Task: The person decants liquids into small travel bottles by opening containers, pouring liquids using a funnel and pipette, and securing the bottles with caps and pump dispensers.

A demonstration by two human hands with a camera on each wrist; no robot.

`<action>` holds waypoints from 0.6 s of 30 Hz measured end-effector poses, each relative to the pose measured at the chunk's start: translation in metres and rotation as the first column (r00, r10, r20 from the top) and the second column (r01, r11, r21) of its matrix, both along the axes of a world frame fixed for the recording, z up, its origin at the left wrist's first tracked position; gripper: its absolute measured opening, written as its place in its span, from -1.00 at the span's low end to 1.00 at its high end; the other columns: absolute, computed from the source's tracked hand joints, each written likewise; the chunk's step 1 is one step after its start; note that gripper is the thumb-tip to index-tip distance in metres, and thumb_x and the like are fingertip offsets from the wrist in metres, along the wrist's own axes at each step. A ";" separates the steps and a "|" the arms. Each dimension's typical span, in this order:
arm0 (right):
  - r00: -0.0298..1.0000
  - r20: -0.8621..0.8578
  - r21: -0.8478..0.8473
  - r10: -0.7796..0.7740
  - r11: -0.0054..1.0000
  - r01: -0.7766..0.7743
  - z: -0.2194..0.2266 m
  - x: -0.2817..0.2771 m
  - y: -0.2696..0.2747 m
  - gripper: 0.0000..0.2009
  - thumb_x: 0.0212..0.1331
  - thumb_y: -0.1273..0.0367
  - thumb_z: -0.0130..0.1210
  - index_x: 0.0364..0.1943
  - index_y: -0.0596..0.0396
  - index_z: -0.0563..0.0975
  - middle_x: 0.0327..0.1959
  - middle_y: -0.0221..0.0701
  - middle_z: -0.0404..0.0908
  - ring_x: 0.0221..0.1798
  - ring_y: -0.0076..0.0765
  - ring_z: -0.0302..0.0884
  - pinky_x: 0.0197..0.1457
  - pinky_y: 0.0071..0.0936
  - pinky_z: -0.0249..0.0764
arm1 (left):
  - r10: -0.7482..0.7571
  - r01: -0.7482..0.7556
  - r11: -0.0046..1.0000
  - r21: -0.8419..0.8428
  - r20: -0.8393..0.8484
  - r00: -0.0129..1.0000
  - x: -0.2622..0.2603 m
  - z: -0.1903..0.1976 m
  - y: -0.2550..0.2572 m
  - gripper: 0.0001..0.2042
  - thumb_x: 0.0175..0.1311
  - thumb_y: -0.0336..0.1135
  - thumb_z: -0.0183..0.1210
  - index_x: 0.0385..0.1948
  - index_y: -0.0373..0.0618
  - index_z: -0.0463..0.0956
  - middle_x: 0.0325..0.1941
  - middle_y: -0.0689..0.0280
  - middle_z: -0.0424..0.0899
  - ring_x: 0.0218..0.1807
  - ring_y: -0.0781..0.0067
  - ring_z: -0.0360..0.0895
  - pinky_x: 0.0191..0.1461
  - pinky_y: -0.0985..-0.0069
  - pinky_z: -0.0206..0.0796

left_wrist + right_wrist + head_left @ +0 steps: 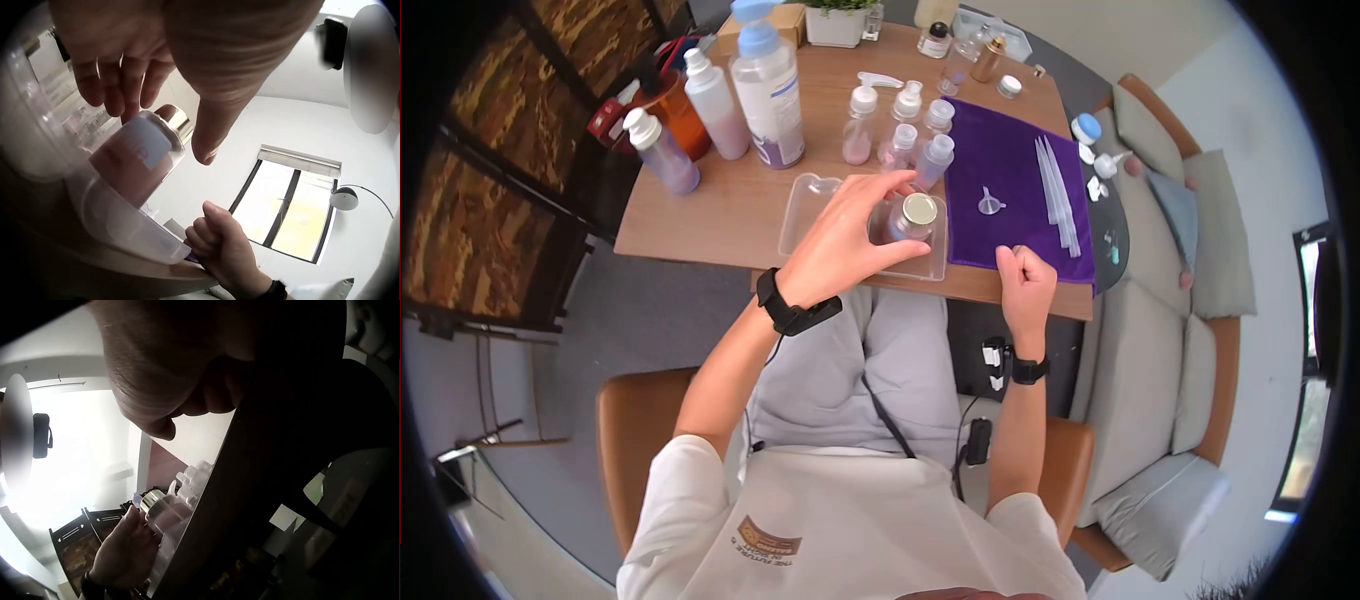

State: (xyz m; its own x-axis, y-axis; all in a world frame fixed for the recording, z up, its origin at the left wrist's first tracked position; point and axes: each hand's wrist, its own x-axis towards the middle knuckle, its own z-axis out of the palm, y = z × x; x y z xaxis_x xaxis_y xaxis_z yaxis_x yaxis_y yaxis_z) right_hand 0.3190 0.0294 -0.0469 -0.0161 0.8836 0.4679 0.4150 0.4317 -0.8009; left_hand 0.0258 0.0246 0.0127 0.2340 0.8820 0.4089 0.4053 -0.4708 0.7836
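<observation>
A clear glass jar (128, 165) with a gold lid, a pale label and pinkish contents stands in a clear plastic tray (800, 205) near the table's front edge. My left hand (840, 235) reaches over the tray, thumb and fingers spread wide on either side of the jar. In the left wrist view the thumb is apart from the lid, while the fingertips reach behind the jar's shoulder. My right hand (1028, 280) is curled into a loose fist at the front edge of a purple mat (970, 150), with nothing visible in it.
Several small clear bottles (858, 130) stand behind the tray. Larger pump bottles (765, 100) are at the left. On the mat lie a small funnel (991, 203) and clear plastic strips (1057, 200). A sofa (1150, 260) is at the right.
</observation>
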 end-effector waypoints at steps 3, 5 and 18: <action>0.998 -0.035 -0.002 0.053 0.999 -0.054 0.006 -0.001 -0.001 -0.62 0.40 0.46 0.27 -0.52 0.16 0.31 -0.57 -0.54 0.20 -0.48 -0.63 0.06 -0.44 -0.50 0.01 | 0.018 -0.018 1.000 0.015 0.046 0.999 0.002 -0.011 -0.002 -0.25 0.12 -0.19 0.55 0.41 -0.05 0.45 0.22 0.23 0.65 0.28 0.20 0.52 0.32 0.28 0.38; 0.994 -0.058 -0.001 0.093 0.996 -0.093 0.014 -0.006 0.001 -0.72 0.40 0.45 0.26 -0.46 0.19 0.44 -0.54 -0.54 0.30 -0.46 -0.65 0.13 -0.42 -0.56 0.07 | 0.025 -0.029 0.998 0.056 0.074 0.997 0.002 -0.018 -0.001 -0.26 0.13 -0.20 0.54 0.40 -0.05 0.45 0.21 0.21 0.66 0.28 0.17 0.52 0.36 0.26 0.37; 0.755 0.645 0.135 0.115 0.956 -0.260 0.114 -0.094 0.019 -0.66 0.05 0.12 0.52 -0.27 0.04 0.71 -0.39 -0.48 0.66 -0.34 -0.36 0.59 -0.30 -0.35 0.51 | 0.062 -0.070 0.995 0.067 0.126 0.990 0.003 -0.028 -0.002 -0.21 0.15 -0.27 0.52 0.47 -0.03 0.37 0.17 0.17 0.68 0.30 0.11 0.53 0.39 0.22 0.35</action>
